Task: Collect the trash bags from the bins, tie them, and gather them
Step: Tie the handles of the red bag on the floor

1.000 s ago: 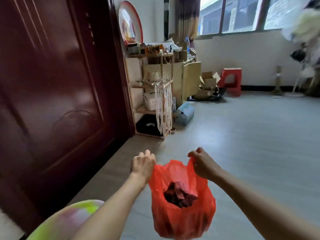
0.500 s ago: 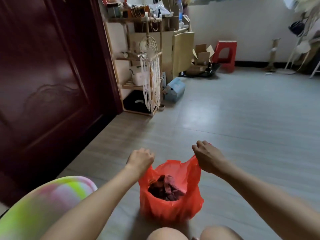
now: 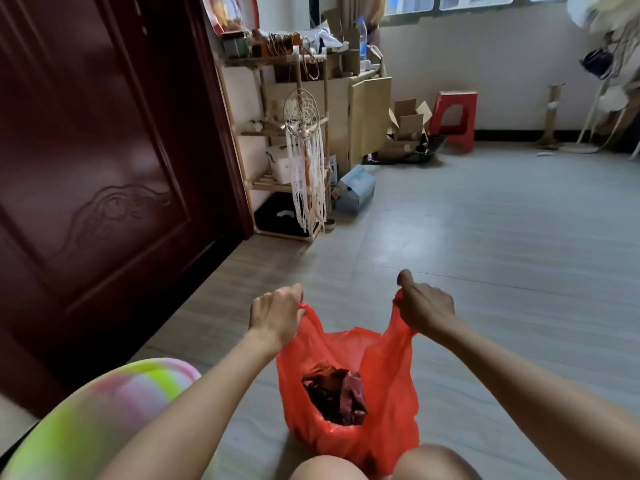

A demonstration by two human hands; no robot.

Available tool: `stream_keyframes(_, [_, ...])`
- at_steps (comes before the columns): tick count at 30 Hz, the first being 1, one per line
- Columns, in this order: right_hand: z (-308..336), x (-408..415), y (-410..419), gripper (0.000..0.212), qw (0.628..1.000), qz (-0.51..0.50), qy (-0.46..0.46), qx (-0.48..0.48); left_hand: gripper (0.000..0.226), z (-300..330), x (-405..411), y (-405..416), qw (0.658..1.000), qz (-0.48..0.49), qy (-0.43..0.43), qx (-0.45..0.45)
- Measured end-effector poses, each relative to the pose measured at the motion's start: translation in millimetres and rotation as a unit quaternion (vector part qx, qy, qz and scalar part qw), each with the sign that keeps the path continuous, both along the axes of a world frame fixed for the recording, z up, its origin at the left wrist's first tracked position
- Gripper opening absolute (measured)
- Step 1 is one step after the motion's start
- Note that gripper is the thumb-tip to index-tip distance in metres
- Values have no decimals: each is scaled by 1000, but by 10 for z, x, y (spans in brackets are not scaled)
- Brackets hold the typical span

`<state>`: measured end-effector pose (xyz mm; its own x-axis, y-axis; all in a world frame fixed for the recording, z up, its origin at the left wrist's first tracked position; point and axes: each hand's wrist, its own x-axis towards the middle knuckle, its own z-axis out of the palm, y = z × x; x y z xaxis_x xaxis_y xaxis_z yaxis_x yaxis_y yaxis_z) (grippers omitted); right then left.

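A thin red plastic trash bag (image 3: 349, 393) sits low on the grey plank floor (image 3: 485, 244), just in front of the person's two bare knees (image 3: 325, 469), with its mouth held open. Dark reddish crumpled scraps (image 3: 334, 393) lie inside the bag, near its bottom.

The left hand (image 3: 275, 315) grips the bag's left handle loop, its fingers (image 3: 294, 299) curled tight round the plastic in a fist. The right hand (image 3: 424, 306) grips the right handle loop the same way, fingers curled under and pinching the plastic, the thumb raised at the top. The two handles are drawn up and apart, one on each side of the bag's mouth, and are not tied.

Left of the bag rises a dark red-brown carved wooden door (image 3: 90, 161). Beyond the bag and to its left stands a light wooden open shelf unit (image 3: 277, 133) crowded with small items, with a white fringed dreamcatcher (image 3: 304, 150) hanging on its front. A pale blue carton (image 3: 356, 188) lies on the floor just right of the shelf. Far beyond the bag, against the white wall, stand opened cardboard boxes (image 3: 408, 123) and a red plastic stool (image 3: 455, 119). A pastel green and pink striped sleeve (image 3: 93, 414) shows to the bag's lower left.
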<state>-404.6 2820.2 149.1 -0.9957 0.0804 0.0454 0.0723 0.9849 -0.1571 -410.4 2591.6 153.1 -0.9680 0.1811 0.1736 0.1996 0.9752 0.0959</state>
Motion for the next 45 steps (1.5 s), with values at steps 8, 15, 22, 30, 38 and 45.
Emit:
stream_keyframes(8, [201,-52,-193,58,966,98,144,-193,27,-113,-54,26,974,-89,157,136])
stream_keyframes(15, [-373,-49,-35,66,932,85,127,-329,71,-492,-162,63,960,-66,26,270])
stream_keyframes(22, [-987,-167,300,109,923,90,-47,-371,143,-967,-352,-158,920,18,-129,371])
stream_keyframes(30, [-1348,-852,302,130,933,84,-55,-346,150,-1448,-989,-134,913,-30,-239,330])
stream_keyframes(38, [-1590,-1260,194,105,920,68,-80,-377,81,-1665,-1245,244,940,-109,-154,285])
stream_keyframes(45, [-1684,-1094,-31,25,926,88,36,-366,21,-1769,-1094,309,909,-1,-81,408])
